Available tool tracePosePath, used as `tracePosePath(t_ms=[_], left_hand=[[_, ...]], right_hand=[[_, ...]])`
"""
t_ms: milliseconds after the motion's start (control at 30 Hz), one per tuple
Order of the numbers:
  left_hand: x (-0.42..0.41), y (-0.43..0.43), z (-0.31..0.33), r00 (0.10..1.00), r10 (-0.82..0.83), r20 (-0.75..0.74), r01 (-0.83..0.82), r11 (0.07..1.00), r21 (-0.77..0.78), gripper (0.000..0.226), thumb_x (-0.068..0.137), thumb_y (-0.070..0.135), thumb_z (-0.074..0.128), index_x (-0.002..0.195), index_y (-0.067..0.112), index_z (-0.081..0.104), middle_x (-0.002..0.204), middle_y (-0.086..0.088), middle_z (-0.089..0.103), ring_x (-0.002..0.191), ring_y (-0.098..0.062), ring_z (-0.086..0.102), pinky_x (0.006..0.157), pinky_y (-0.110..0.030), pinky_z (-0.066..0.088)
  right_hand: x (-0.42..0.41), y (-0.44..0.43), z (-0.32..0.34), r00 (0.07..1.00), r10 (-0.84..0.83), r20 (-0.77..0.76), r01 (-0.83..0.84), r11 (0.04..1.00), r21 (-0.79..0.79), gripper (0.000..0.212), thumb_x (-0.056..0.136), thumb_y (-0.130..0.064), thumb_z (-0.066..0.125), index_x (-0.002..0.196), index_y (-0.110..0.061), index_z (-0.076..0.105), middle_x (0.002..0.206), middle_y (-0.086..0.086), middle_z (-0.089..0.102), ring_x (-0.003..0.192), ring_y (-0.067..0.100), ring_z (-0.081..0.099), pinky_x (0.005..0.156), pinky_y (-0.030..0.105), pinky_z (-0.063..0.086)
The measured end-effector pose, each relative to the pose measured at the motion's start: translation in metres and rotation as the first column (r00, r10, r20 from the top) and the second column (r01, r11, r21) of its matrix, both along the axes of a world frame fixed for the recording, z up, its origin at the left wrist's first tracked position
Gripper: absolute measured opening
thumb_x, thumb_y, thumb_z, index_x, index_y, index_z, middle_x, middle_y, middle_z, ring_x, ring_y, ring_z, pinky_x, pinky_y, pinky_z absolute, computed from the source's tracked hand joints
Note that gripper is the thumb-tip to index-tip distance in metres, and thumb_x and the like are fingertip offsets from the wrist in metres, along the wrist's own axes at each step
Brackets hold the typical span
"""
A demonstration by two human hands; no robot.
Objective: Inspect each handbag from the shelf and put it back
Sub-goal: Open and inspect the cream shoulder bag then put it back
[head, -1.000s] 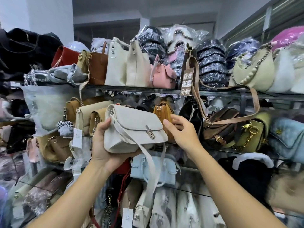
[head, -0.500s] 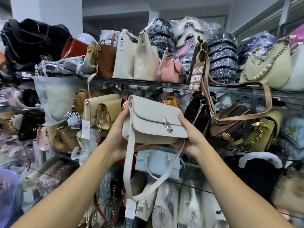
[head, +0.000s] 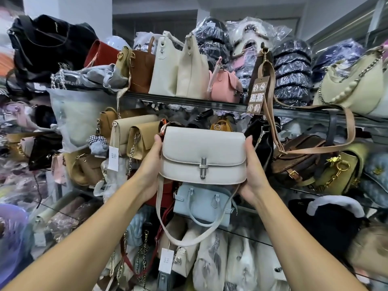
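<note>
An off-white flap handbag [head: 203, 152] with a silver turn clasp is held upright and level in front of the middle shelf, its flap facing me. My left hand [head: 152, 164] grips its left end, fingers curled behind it. My right hand [head: 253, 169] grips its right end and bottom corner. Its long pale strap [head: 189, 238] hangs in a loop below the bag.
Glass shelves [head: 189, 101] are crammed with bags: cream totes [head: 180, 68] and a pink bag [head: 224, 85] above, tan flap bags [head: 136, 135] to the left, a brown bag with a long strap [head: 298, 158] to the right, a pale blue bag [head: 201, 202] right below.
The off-white bag has gone from tilted and held by my left hand alone to level and facing me. My right hand has come onto its right end.
</note>
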State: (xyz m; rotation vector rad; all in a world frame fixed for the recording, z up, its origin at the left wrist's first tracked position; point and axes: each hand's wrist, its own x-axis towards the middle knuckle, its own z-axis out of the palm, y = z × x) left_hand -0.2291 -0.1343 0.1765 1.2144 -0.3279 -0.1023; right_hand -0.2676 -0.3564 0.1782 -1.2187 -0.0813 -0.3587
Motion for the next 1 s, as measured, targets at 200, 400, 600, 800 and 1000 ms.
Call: tracePosePath(t_ms=[200,400,600,800,1000], left_hand=[[-0.005,-0.005,0.003,0.999,0.045,0.029,-0.045,0.999,0.0,0.061,0.1,0.069,0.025,0.121,0.033,0.069,0.113,0.005,0.077,0.103,-0.016,0.073,0.106,-0.051,0.049],[-0.015,-0.006,0.008,0.993,0.071,0.098,-0.072,0.997,0.001,0.059,0.101,0.067,0.028,0.096,0.037,0.079,0.104,0.006,0.079,0.098,-0.012,0.074,0.088,-0.036,0.055],[-0.027,-0.003,0.002,0.985,0.035,0.17,-0.03,0.999,-0.032,0.073,0.1,0.066,0.019,0.096,0.029,0.081,0.108,-0.007,0.078,0.102,-0.019,0.074,0.086,-0.035,0.055],[-0.022,0.001,-0.004,0.971,0.065,0.229,-0.061,0.998,-0.022,0.076,0.1,0.066,0.012,0.106,0.021,0.073,0.105,-0.006,0.078,0.1,-0.019,0.072,0.087,-0.036,0.053],[-0.02,0.009,-0.008,0.969,0.001,0.245,0.028,0.993,-0.115,0.074,0.096,0.07,0.017,0.125,0.029,0.07,0.132,0.001,0.068,0.126,-0.015,0.06,0.11,-0.043,0.042]], right_hand=[[-0.01,0.0,0.006,0.997,0.067,-0.036,-0.067,0.998,0.006,0.076,0.095,-0.078,0.026,0.117,-0.024,0.076,0.118,0.01,0.076,0.106,0.029,0.074,0.092,0.045,0.058],[-0.013,0.001,0.001,0.998,0.051,0.029,-0.053,0.997,0.057,0.065,0.102,-0.065,0.034,0.111,-0.019,0.079,0.114,0.012,0.076,0.101,0.028,0.073,0.091,0.041,0.055],[-0.015,-0.002,-0.01,0.988,-0.046,0.149,0.021,0.986,0.167,0.056,0.094,-0.063,0.043,0.076,-0.02,0.074,0.078,0.005,0.074,0.078,0.025,0.069,0.066,0.029,0.055],[-0.026,-0.001,-0.002,0.984,0.056,0.169,-0.091,0.974,0.206,0.092,0.095,-0.076,0.017,0.051,-0.019,0.074,0.06,0.002,0.071,0.059,0.018,0.071,0.053,0.021,0.053],[-0.024,-0.004,0.004,0.986,0.075,0.152,-0.092,0.989,0.112,0.087,0.079,-0.079,0.039,0.059,-0.001,0.074,0.084,0.021,0.07,0.073,0.036,0.068,0.066,0.035,0.054]])
